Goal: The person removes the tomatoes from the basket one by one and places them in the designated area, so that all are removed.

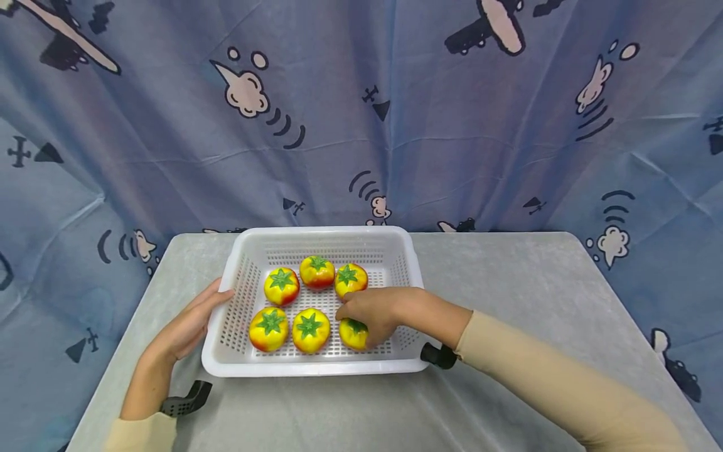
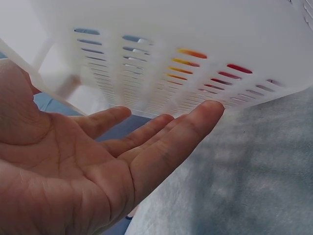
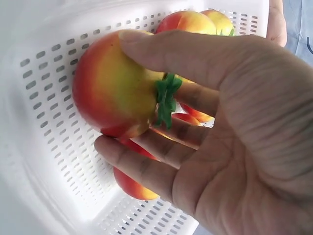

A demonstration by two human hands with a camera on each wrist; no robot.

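A white plastic basket with slotted walls holds several yellow-and-red toy tomatoes with green star-shaped leaves, in two rows. My right hand reaches in over the right side and holds the tomato at the right end of the near row. In the right wrist view, thumb and fingers lie around that tomato, its leaves turned to the palm. At the basket's left side, my left hand holds the rim with its thumb over it. The left wrist view shows its fingers stretched along the outer wall.
The basket stands on a grey cloth-covered table, near its back edge. Behind the table hangs a blue curtain with printed planes and clouds. Two tomatoes lie left of my right hand; another tomato is just behind it.
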